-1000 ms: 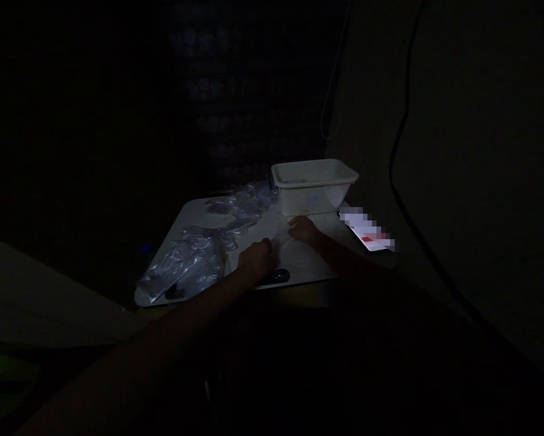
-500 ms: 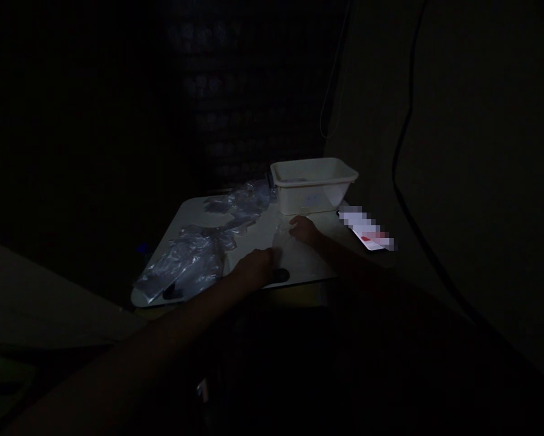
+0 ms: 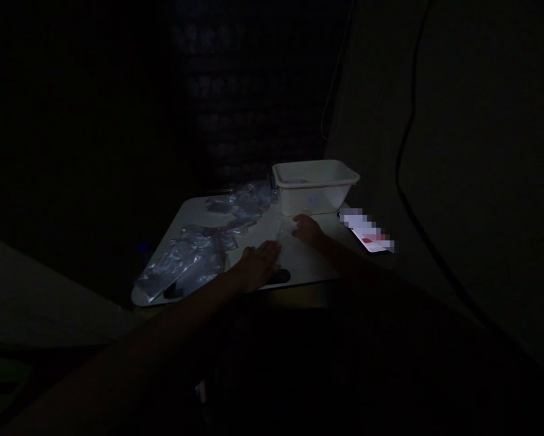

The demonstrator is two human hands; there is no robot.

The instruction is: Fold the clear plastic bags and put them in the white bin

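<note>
The light is very dim, so fine detail is lost. My left hand [image 3: 259, 264] lies flat with its fingers stretched out, close to the board's front handle hole. Just beyond it, a faint clear plastic bag [image 3: 286, 231] is spread on the white board [image 3: 253, 237]. The fingers of my right hand [image 3: 308, 231] are bent in a pinch at the bag's far side, just in front of the white plastic tub [image 3: 310, 197]. To the left of both hands lies a pile of crumpled clear plastic bags [image 3: 199, 257].
More clear plastic bags [image 3: 249, 200] lie at the back, against the tub. A lit phone [image 3: 367, 233], partly blurred out, rests at the board's right edge. A dark cable [image 3: 405, 139] hangs down the right wall, and a thin cord [image 3: 328, 138] loops behind the tub.
My left hand has flattened out, its fingers now extended over the board. My right hand has shifted only slightly, and the bag between the hands looks flatter.
</note>
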